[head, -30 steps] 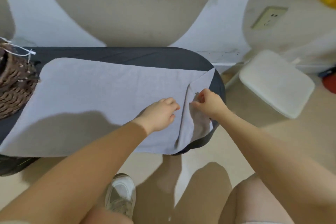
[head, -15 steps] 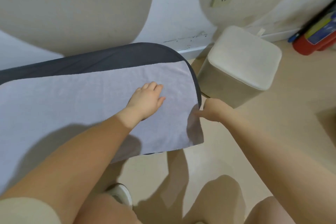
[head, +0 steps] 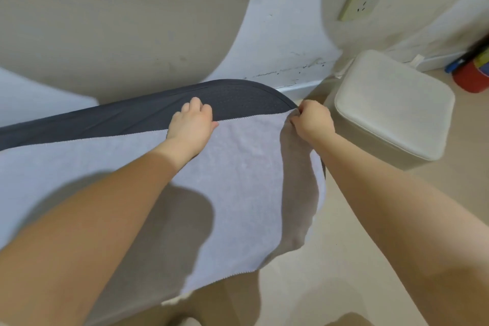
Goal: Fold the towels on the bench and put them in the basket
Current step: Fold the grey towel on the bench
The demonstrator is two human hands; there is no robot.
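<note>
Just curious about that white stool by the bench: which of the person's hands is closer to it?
Right. The right hand pinches the towel corner at the bench end, just beside the stool; the left hand is farther along the towel's far edge.

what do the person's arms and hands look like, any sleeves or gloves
Both forearms are bare, with no sleeves in view. The left hand and right hand wear no gloves, and no rings, watch or bracelets show. No marks or tattoos are visible on either arm.

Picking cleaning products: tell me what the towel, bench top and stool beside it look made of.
Towel: pale lavender terry-like cloth, matte nap, stitched hem. Bench: dark grey covering, probably perforated synthetic fabric or vinyl; fine dots show. Stool: off-white, likely faux leather; smooth, seamed edge.
</note>
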